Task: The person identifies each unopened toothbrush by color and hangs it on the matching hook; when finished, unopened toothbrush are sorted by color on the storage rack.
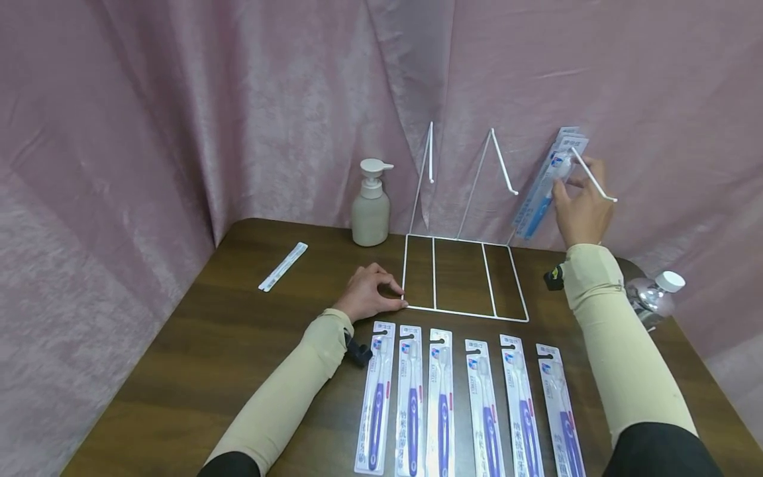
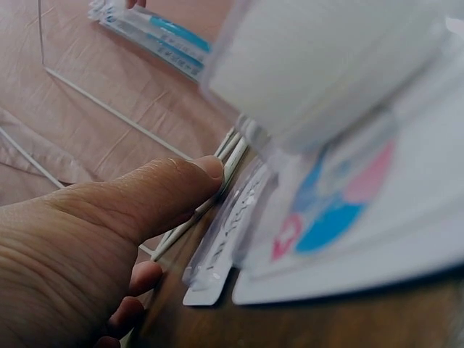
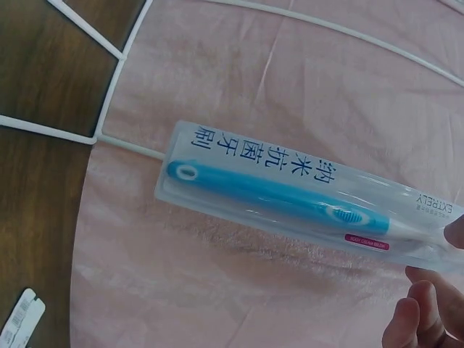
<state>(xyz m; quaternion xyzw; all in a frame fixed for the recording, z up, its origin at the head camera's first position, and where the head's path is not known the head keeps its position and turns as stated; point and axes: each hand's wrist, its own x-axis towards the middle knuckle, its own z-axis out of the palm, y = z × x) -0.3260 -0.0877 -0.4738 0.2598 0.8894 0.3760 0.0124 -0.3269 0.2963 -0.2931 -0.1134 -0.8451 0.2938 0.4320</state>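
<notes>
A white wire display rack [image 1: 434, 271] stands on the table with three hooks rising at its back. At its front left corner my left hand [image 1: 371, 293] pinches the wire; in the left wrist view the thumb [image 2: 181, 185] lies along it. My right hand [image 1: 584, 209] holds a packaged blue toothbrush [image 3: 275, 196] near its upper end, at the right-hand hook [image 1: 593, 175]. More than one such pack overlaps there, tilted. Whether the held one hangs free on the hook cannot be told. Several packaged purple toothbrushes [image 1: 377, 404] lie in a row in front of the rack.
A pump bottle [image 1: 370, 215] stands left of the rack. A narrow white packet [image 1: 283, 267] lies further left on the wooden table [image 1: 197, 344]. By my right forearm is a clear bottle with a white cap [image 1: 670, 281]. A pink curtain [image 1: 286, 119] hangs behind.
</notes>
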